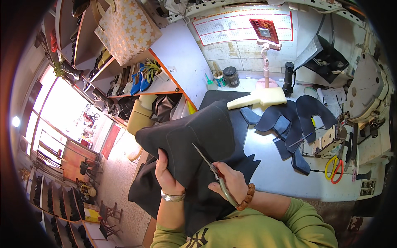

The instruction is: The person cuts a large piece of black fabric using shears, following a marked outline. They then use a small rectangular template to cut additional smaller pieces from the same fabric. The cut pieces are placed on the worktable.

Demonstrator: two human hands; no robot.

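The relation which seems to matter most here is between the scissors (212, 165) and the black material (202, 134), which occupies the middle of the frame. The right hand (233, 182), a little below and right of the centre, is closed around the handles of the scissors; their long axis is slanted, with the handles toward the lower right and the tip toward the upper left. The blades look close together, but whether they are slightly parted I cannot tell. The tip lies over the dark surface, so from the right grip the main part of the material is up and to the left. The left hand (168, 177), to the left of the scissors, grips the near part of the material: its thumb lies on the upper face, while its fingers are hidden beneath. A faint pale line (167, 142) curves on the material, left of the tip and apart from it. By my judgement the left hand is nearer to this line, and the blade points across toward it, not along it. Therefore the angle between blade and line would be the thing to watch.
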